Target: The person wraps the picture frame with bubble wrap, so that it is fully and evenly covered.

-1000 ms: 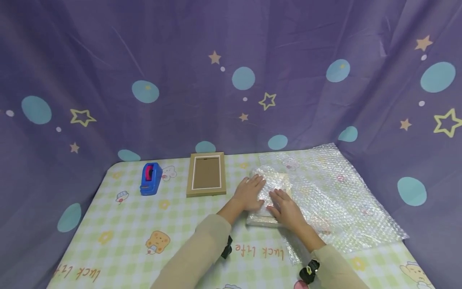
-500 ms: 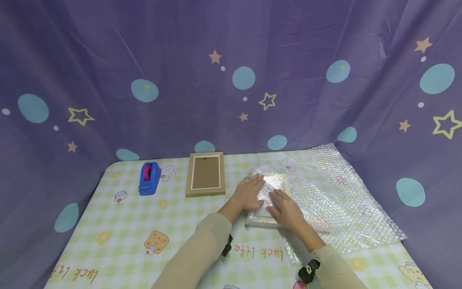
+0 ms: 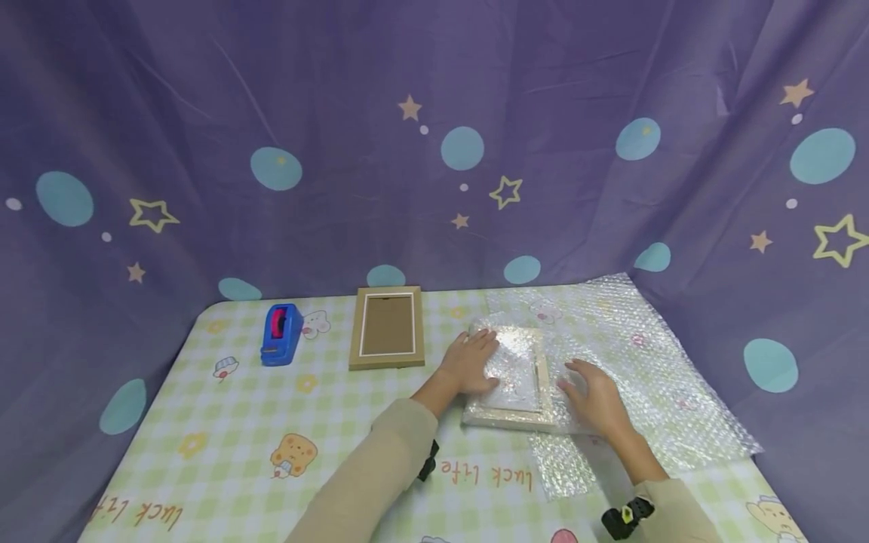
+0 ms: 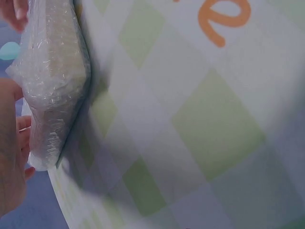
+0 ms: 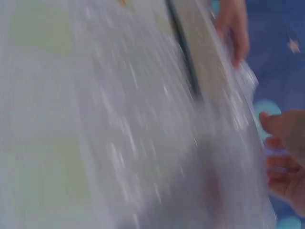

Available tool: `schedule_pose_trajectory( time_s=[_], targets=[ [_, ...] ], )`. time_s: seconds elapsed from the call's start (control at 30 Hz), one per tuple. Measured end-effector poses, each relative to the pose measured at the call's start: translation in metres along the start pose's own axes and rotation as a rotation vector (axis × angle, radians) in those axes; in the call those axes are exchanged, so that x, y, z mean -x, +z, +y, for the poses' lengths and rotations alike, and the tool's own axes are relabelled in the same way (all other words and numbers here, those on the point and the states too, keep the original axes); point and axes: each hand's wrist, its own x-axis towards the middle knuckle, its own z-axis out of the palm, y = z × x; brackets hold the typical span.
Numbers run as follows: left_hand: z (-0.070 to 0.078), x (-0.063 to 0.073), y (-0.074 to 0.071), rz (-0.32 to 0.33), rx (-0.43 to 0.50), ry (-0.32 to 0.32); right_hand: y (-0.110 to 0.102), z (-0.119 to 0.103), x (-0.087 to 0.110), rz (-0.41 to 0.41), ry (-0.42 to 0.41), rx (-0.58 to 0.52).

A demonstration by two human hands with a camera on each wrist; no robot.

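Observation:
A light wooden picture frame point(image 3: 543, 369) lies flat under a layer of bubble wrap point(image 3: 652, 385), right of the table's middle. My left hand point(image 3: 470, 363) rests on the frame's left side, fingers spread over the wrap. To the right of the frame, my right hand point(image 3: 599, 398) hovers over the wrap with its thumb and fingers parted and nothing between them. In the left wrist view, the wrapped frame's edge point(image 4: 59, 62) shows beside my left fingers. The right wrist view is blurred; my right fingers point(image 5: 281, 167) appear there beside the wrap's edge.
A second wooden frame point(image 3: 355, 332) with a brown backing lies at the back. Left of it stands a blue tape dispenser point(image 3: 290, 335) with a red core. The wrap spreads to the table's right side, and a purple curtain point(image 3: 339, 226) hangs behind the table.
My right hand has lifted off the wrapped frame and moved right, uncovering the frame's right edge. The left hand stays in place on the frame.

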Motion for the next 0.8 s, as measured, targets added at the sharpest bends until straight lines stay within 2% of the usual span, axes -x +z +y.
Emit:
schedule_pose_trajectory(
  time_s=[0.2, 0.3, 0.4, 0.5, 0.63, 0.7, 0.8],
  targets=[
    [0.000, -0.001, 0.000, 0.011, -0.022, 0.002, -0.045, 0.038, 0.018, -0.115, 0.302, 0.116],
    [-0.002, -0.003, 0.002, -0.001, -0.039, -0.007, -0.059, 0.054, 0.026, -0.165, 0.385, 0.129],
    [-0.002, -0.004, 0.002, 0.000, -0.053, -0.009, -0.068, 0.064, 0.030, -0.221, 0.458, 0.094],
    [-0.002, -0.003, 0.001, 0.005, -0.050, -0.007, -0.073, 0.067, 0.033, -0.271, 0.545, 0.022],
    [-0.001, -0.004, 0.001, -0.005, -0.035, -0.008, -0.075, 0.070, 0.040, -0.288, 0.643, -0.080],
    [0.000, -0.003, 0.001, -0.012, -0.030, -0.008, -0.075, 0.072, 0.044, -0.284, 0.664, -0.147],
    [0.001, -0.003, 0.001, -0.007, -0.023, -0.007, -0.077, 0.071, 0.047, -0.270, 0.710, -0.380]
  ],
)
